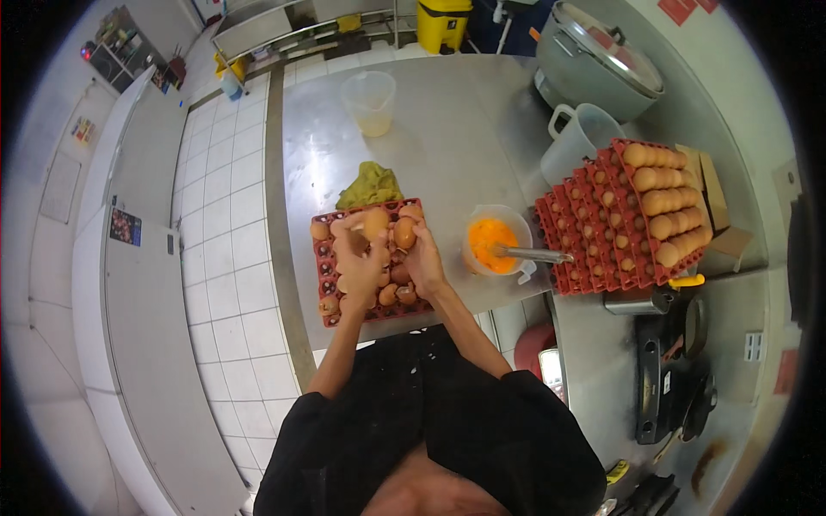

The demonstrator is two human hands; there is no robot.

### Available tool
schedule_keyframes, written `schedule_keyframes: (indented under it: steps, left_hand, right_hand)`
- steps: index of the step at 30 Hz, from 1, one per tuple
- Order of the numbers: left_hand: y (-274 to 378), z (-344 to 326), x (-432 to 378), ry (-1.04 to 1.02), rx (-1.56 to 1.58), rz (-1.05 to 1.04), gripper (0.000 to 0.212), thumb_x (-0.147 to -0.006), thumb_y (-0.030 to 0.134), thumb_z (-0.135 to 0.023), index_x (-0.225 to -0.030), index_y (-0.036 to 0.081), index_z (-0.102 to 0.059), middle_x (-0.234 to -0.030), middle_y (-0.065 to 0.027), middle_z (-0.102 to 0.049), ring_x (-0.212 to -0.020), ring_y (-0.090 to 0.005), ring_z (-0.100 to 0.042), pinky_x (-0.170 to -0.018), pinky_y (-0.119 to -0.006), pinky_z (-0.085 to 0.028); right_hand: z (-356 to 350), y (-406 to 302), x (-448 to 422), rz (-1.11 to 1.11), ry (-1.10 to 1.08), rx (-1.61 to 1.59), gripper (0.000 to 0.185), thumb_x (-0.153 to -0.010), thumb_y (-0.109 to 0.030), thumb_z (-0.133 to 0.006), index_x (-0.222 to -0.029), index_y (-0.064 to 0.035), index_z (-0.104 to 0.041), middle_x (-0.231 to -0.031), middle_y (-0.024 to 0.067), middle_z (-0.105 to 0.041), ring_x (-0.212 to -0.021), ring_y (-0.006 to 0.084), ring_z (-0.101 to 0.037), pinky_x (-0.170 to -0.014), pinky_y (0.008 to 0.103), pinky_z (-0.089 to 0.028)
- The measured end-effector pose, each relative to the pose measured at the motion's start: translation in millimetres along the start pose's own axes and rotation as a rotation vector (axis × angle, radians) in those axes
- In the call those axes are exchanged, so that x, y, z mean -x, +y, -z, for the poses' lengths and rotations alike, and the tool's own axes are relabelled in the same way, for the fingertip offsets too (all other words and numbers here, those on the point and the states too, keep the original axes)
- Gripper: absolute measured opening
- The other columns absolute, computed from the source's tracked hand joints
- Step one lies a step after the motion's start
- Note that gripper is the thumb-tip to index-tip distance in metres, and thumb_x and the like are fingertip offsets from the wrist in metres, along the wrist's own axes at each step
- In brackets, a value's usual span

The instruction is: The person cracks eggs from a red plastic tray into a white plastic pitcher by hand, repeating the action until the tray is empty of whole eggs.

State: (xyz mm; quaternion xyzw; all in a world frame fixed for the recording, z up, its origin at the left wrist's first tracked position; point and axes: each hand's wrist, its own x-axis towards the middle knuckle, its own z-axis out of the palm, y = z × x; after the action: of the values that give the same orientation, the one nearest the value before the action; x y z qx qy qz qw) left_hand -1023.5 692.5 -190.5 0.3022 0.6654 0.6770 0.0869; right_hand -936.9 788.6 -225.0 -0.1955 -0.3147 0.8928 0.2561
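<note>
A red plastic egg tray (321, 266) holding brown eggs and cracked shells lies at the near edge of the steel table. Above it, my left hand (360, 266) has its fingers curled around a brown egg (376, 224). Another brown egg (404, 233) sits in the fingers of my right hand (427, 264), close beside the first. Between the hands, broken shells (405, 294) rest in the tray's near side; part of the tray is hidden under my hands. To the right stands a plastic measuring jug (524, 226) of orange beaten egg, with a metal whisk handle (539, 255) leaning out.
Stacked red trays of eggs (603, 219) rise at the right, before a clear plastic jug (581, 138) and a large lidded pot (590, 71). A crumpled yellow-green cloth (371, 185) touches the tray's far side. Farther back is another jug (371, 103) on the steel table (452, 129).
</note>
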Motion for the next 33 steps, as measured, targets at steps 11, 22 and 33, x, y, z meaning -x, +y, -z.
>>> schedule_keyframes:
  steps: [11,22,33]
  left_hand:
    - [7,-66,22,0.0,0.272,0.107,0.041,-0.097,0.001,-0.07,-0.131,0.001,-0.048,-0.123,-0.012,-0.061,-0.117,-0.0204,-0.062,-0.099,-0.033,-0.052]
    - [-57,88,8,0.144,-0.662,0.199,0.041,-0.09,0.02,-0.079,-0.124,0.004,-0.062,-0.109,-0.0197,-0.072,-0.096,-0.0314,-0.072,-0.083,-0.042,-0.057]
    - [-107,98,26,0.045,-1.115,0.38,0.048,-0.091,0.05,-0.068,-0.121,0.013,-0.07,-0.108,-0.0212,-0.076,-0.101,-0.0408,-0.073,-0.086,-0.05,-0.057]
  right_hand:
    - [33,-43,21,-0.004,0.056,-0.052,0.036,-0.108,-0.035,-0.038,-0.137,-0.0164,-0.049,-0.123,0.0051,-0.06,-0.1,0.0168,-0.059,-0.084,0.0353,-0.048]
    - [57,-42,24,-0.188,-0.032,0.48,0.039,-0.103,-0.024,-0.056,-0.138,-0.0099,-0.048,-0.113,0.008,-0.06,-0.092,0.0158,-0.061,-0.079,0.0355,-0.052]
    - [16,15,-16,0.121,-0.314,1.302,0.054,-0.09,-0.032,-0.072,-0.129,0.0026,-0.058,-0.138,0.0335,-0.054,-0.118,0.0473,-0.061,-0.095,0.0544,-0.052]
